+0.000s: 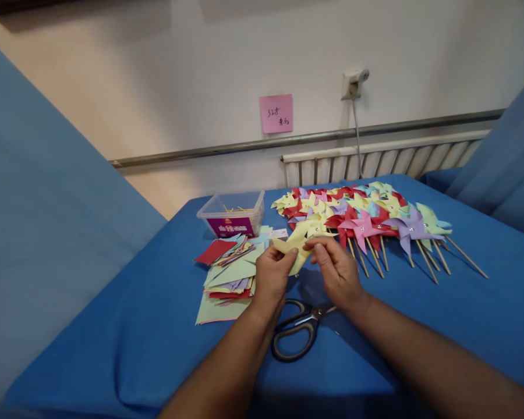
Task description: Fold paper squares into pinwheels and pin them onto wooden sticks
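1. Before us spreads a blue-covered table (157,326).
2. At its far right we see massed pinwheels (362,224).
3. At left, a paper stack (231,273), with a plastic tub (231,227) behind.
4. Nearer us lie scissors (317,313).
5. Our left hand (273,276) pinches yellow paper (296,240); our right hand (338,273), fingers bunched, touches it, though we cannot tell whether it grips.

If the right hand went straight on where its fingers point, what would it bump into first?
The right hand would first meet the yellow paper, right at its fingertips. Past that, perhaps the plastic box, though depth is hard to judge.
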A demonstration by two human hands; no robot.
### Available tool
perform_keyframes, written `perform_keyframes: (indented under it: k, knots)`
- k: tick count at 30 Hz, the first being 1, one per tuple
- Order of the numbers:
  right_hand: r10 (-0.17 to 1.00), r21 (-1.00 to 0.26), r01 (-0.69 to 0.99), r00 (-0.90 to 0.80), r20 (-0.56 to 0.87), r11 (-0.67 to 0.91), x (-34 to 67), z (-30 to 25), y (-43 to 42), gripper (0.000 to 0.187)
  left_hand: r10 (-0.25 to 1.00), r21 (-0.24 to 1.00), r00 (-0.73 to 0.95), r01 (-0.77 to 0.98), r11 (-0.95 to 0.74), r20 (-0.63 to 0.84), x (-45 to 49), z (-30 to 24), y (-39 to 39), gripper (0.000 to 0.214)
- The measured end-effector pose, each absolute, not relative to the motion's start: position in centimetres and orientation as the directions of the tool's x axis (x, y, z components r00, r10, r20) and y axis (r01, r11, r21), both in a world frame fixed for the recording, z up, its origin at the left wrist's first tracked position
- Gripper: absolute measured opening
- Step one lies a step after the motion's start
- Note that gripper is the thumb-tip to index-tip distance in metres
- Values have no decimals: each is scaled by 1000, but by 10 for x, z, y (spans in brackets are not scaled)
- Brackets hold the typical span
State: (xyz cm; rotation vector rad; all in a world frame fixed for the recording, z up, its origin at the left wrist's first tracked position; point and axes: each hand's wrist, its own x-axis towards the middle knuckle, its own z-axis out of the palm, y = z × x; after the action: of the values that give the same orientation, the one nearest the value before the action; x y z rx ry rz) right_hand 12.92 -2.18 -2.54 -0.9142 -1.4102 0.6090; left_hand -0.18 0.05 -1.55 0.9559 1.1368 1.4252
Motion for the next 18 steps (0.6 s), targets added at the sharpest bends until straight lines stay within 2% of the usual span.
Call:
perform_keyframes:
  k: [4,7,9,11,13,16,18]
  knots:
    - [773,-807,117,235,589,579,134,-18,-21,17,992,965,-99,-257,52,-80,1,-19,-2,37]
    - [704,-738,205,221,675,643,132,1,-1,15,992,958,-34,-263,111,-124,5,-21,-5,32]
    - [686,-667,334,79,723,666,124,20,24,16,988,949,14,-277,149,-151,8,-22,-9,29]
    - [701,-597,442,-109,705,669,108,40,57,16,983,945,49,-269,183,-176,11,-21,-14,26]
    - [739,-547,525,-276,615,652,85,58,94,17,972,935,109,-270,231,-209,13,-21,-17,26]
    - [789,-460,651,-408,460,604,42,74,147,17,957,926,162,-257,275,-239,15,-24,-18,26]
    - [776,-422,655,-483,405,627,14,75,175,12,952,927,171,-239,290,-254,15,-28,-17,24]
